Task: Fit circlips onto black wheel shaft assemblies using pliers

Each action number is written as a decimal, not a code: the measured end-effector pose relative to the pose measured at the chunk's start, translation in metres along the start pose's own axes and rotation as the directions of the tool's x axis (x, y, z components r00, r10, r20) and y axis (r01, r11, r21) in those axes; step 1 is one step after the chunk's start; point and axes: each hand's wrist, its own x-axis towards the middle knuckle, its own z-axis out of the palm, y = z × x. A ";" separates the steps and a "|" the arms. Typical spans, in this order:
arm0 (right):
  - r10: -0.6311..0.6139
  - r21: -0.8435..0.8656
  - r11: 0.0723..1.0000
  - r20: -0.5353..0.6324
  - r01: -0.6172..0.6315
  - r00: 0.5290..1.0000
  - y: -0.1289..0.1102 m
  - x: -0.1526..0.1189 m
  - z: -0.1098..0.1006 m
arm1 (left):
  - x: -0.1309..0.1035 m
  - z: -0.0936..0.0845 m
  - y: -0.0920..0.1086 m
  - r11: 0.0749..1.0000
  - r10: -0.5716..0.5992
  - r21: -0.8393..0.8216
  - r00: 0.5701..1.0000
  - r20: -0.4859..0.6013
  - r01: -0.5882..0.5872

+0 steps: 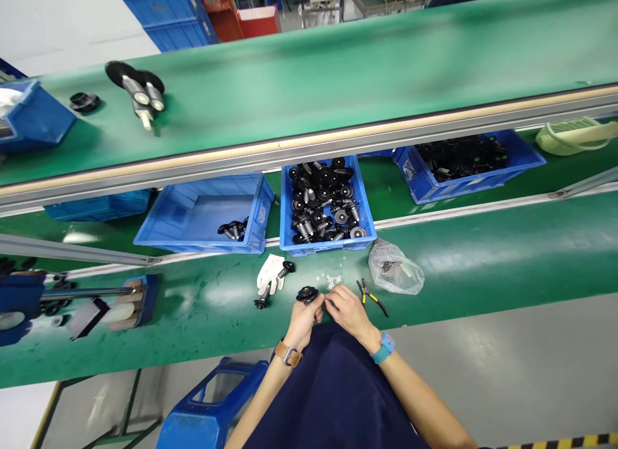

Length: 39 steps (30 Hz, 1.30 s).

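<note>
My left hand (304, 319) is closed around a black wheel-like part with a shaft (307, 294), its round end facing up. Beside it, the fingers of my right hand (348, 309) are pinched together close to the part; whatever they hold is too small to make out. Small white rings (333, 281) lie scattered just beyond my fingers. Right of my right hand rest yellow-and-black pliers (371, 297). A clear plastic bag (396, 269) with small pieces inside sits further right. On the left, a white glove (270, 273) lies by two similar black parts (262, 299).
Behind the work area stands a blue bin (328, 246) full of black parts. A second blue bin (203, 208) to its left holds several. Another filled bin (449, 179) and a green basket (555, 140) are at right. A blue press-like tool (145, 301) stands left. A raised green belt (338, 82) crosses above.
</note>
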 end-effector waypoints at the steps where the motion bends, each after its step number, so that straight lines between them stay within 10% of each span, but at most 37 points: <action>1: -0.008 -0.006 1.000 0.014 0.008 1.000 0.001 -0.002 0.001 | 0.000 -0.002 0.000 1.000 -0.016 -0.015 1.000 0.006 0.016; 11: 0.375 -0.288 0.904 0.183 -0.315 0.909 0.060 -0.026 0.003 | 0.001 -0.028 -0.006 0.999 -0.024 -0.023 0.997 -0.073 0.022; 17: 0.471 -0.454 0.845 0.382 -0.282 0.795 0.074 -0.022 0.043 | 0.001 -0.032 -0.001 0.999 0.044 0.034 0.994 -0.101 -0.041; 23: 0.488 -0.479 0.832 0.389 -0.281 0.781 0.069 -0.016 0.058 | -0.005 -0.029 0.011 0.986 0.153 0.085 0.980 -0.128 -0.143; 30: 0.445 -0.319 0.883 0.330 -0.345 0.833 0.047 -0.013 0.019 | -0.023 -0.029 0.030 0.974 0.212 0.114 0.960 -0.183 -0.194; 39: 0.153 -0.058 0.988 0.174 -0.145 0.973 -0.046 -0.005 -0.060 | -0.047 -0.018 0.064 0.956 0.249 0.188 0.963 -0.105 -0.226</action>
